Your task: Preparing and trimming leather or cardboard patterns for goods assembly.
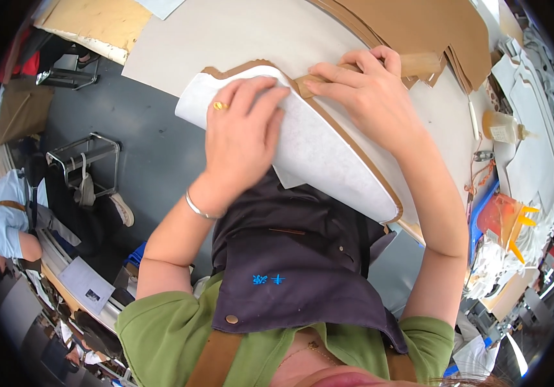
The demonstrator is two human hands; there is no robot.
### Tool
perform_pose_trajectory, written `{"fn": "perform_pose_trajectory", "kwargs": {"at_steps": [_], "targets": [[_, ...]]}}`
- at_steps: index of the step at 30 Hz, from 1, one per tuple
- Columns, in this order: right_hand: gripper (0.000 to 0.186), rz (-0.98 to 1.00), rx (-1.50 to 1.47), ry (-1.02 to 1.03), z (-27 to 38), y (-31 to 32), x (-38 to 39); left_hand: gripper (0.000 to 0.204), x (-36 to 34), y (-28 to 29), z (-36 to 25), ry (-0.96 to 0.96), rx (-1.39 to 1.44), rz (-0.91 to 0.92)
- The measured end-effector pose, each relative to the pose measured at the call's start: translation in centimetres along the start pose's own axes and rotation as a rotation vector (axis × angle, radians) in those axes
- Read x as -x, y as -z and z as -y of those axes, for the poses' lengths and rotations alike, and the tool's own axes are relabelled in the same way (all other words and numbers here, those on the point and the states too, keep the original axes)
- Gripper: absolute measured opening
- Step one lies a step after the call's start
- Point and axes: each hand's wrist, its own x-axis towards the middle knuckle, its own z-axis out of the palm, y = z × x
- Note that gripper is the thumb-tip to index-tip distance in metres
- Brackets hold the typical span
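My left hand [241, 129], with a gold ring, rests with bent, spread fingertips on a white, irregularly shaped piece [328, 168] that has a brown border. The piece lies on a pale work surface [180, 39] and reaches past its near edge. Just right of that, my right hand [370, 97] has its curled fingers closed on a flat tan bar [419, 63], whose left end meets the brown border beside my left fingertips. Part of the bar is hidden under my fingers.
Brown sheets [419, 26] lie at the back. On the right are a white pen [473, 116], a glue bottle [503, 133], a red-orange container [499, 219] and white pieces [528, 97]. A co-worker [9, 213] and metal-framed stools [83, 161] are at left.
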Motion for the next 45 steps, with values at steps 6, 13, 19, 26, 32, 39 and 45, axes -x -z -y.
{"fn": "perform_pose_trajectory", "kwargs": {"at_steps": [6, 13, 19, 26, 32, 39, 45], "targets": [[0.028, 0.088, 0.059, -0.082, 1.6, 2.2, 4.0, 0.034, 1.0, -0.4, -1.7, -0.109, 0.060, 0.084], [0.030, 0.171, 0.043, -0.203, 4.1, 4.8, 8.5, 0.037, 3.1, -1.0, -4.4, -0.212, 0.146, 0.152], [0.029, 0.142, 0.069, -0.155, 3.3, 4.2, 7.2, 0.036, 3.1, -1.0, -4.0, -0.257, 0.112, 0.184], [0.028, 0.116, 0.083, -0.057, 1.7, 3.6, 5.3, 0.033, 3.4, -0.5, -4.3, -0.212, 0.035, 0.182], [0.026, 0.164, 0.035, 0.047, 0.3, 4.0, 3.6, 0.037, 3.3, -0.1, -4.2, -0.197, -0.016, 0.221], [0.025, 0.205, 0.013, 0.132, -0.6, 4.2, 2.7, 0.041, 3.3, -0.1, -4.1, -0.201, -0.009, 0.220], [0.023, 0.189, 0.002, 0.227, -1.3, 4.0, 1.5, 0.042, 3.3, 0.0, -4.1, -0.201, -0.005, 0.223]]}}
